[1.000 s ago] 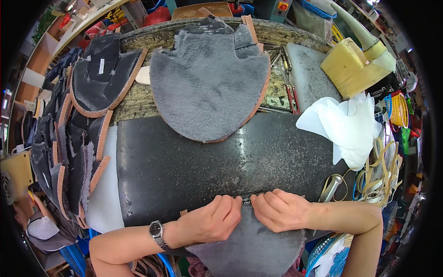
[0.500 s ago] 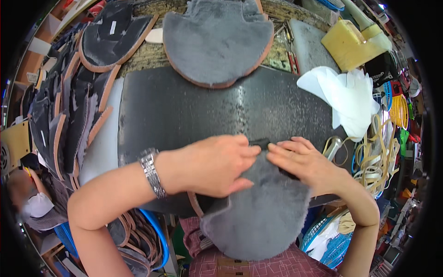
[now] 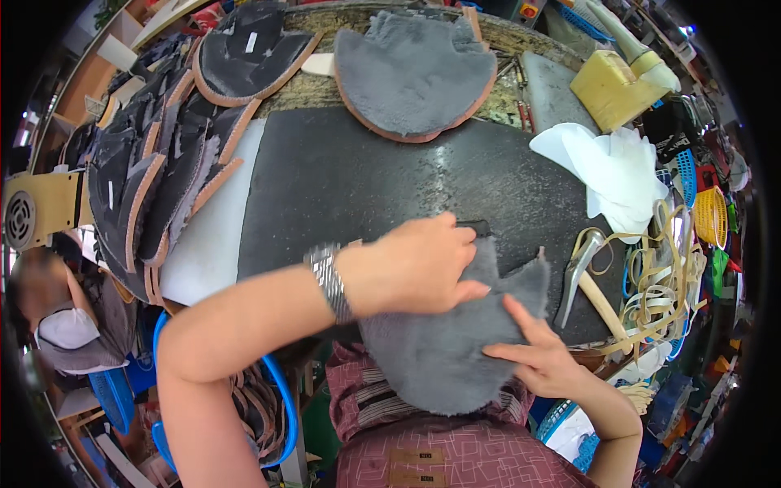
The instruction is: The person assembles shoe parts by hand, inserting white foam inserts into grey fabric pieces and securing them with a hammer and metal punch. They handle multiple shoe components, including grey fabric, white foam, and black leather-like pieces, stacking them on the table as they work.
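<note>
A grey plush shoe upper [image 3: 439,366] lies fleecy side up at the table's near edge, its rounded end hanging over my lap. My left hand [image 3: 415,264], with a metal watch band at the wrist, is closed over its upper left part. Its fingertips curl by a dark folded strip [image 3: 473,228] at the upper edge; the exact grip is hidden. My right hand [image 3: 545,354] rests on the right side of the upper, index and middle fingers stretched apart on the plush. Another grey plush upper [image 3: 415,77] with a brown edge lies at the far side.
Dark uppers [image 3: 138,179] are piled at the left. A hammer [image 3: 590,285], tangled beige straps [image 3: 663,285], white sheets [image 3: 610,175] and a yellow container [image 3: 614,85] lie to the right. A blue-rimmed basket [image 3: 289,415] stands below left. Another person [image 3: 69,317] is at far left.
My right hand has come off the dark strip and moved down the upper, fingers spreading. The upper's right corner now shows. The hammer is more visible. The whole view has shifted.
</note>
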Motion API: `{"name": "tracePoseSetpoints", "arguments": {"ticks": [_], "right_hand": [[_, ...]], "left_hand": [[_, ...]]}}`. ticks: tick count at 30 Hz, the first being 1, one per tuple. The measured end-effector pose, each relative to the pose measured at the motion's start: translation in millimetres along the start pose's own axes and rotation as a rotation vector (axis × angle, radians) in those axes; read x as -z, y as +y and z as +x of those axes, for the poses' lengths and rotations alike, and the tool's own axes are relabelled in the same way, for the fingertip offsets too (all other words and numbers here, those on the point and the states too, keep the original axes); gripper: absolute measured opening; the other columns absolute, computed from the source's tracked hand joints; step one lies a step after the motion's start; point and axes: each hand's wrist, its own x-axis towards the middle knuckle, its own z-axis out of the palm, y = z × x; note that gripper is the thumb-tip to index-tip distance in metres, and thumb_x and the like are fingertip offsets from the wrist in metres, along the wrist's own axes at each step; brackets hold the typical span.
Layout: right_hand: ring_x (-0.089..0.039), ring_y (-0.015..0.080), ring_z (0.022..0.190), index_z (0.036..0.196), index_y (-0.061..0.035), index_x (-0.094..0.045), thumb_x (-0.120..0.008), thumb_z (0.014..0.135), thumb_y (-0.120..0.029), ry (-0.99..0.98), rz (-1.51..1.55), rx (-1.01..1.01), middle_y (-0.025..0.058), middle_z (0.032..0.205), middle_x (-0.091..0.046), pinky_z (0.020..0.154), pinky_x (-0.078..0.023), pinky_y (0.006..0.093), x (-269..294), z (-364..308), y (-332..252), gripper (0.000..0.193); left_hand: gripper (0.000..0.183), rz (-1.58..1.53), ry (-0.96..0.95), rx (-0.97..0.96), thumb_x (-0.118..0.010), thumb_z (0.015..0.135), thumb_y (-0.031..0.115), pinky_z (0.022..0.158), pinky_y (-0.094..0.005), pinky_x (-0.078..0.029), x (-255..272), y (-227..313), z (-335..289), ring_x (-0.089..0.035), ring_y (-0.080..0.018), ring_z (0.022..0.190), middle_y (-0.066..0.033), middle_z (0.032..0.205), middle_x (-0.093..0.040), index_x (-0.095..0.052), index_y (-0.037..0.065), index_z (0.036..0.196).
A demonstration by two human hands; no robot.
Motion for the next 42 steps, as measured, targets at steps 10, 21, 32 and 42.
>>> {"name": "tracePoseSetpoints", "arguments": {"ticks": [10,21,32,42], "right_hand": [[-0.038,0.0472,0.121,0.117,-0.0184,-0.059,-0.065,0.067,-0.006,0.072,-0.361,0.132,0.0245,0.14,-0.032,0.1,-0.036,0.0488,-20,2,12,0.052],[-0.035,0.0383,0.125,0.129,-0.0169,-0.048,-0.072,0.062,-0.039,-0.002,-0.964,-0.23,0.0196,0.133,-0.041,0.095,-0.027,0.0659,-56,-16,-23,0.074],[-0.062,0.0289,0.095,0.097,-0.0118,-0.065,-0.067,0.062,-0.011,0.751,-0.758,0.709,0.0111,0.103,-0.063,0.085,-0.049,0.0439,65,76,-74,0.036],[-0.026,0.0269,0.136,0.134,-0.0096,-0.043,-0.063,0.075,-0.054,0.168,-0.694,0.234,0.0118,0.144,-0.034,0.108,-0.019,0.0516,99,275,41,0.076]], "left_hand": [[0.071,0.185,0.38,0.183,-0.061,0.081,0.04,0.103,-0.0471,-0.03,-63,40,-15,-0.032,-0.0412,0.126,-0.0242,0.136,-0.036,-0.041,-0.008,0.129],[0.069,0.034,0.223,-0.214,-0.056,0.082,0.047,0.111,-0.0455,-0.019,-56,7,-27,-0.027,-0.033,0.135,-0.0178,0.142,-0.034,-0.041,0.003,0.134],[0.06,0.371,0.939,0.36,-0.069,0.073,0.012,0.104,-0.0455,-0.031,17,-90,-102,-0.035,-0.0401,0.125,-0.0228,0.136,-0.035,-0.043,0.003,0.126],[0.061,-0.225,0.874,0.766,-0.051,0.087,0.042,0.1,-0.0411,-0.034,64,-182,-39,-0.046,-0.0369,0.118,-0.0275,0.122,-0.05,-0.042,-0.003,0.127]]}}
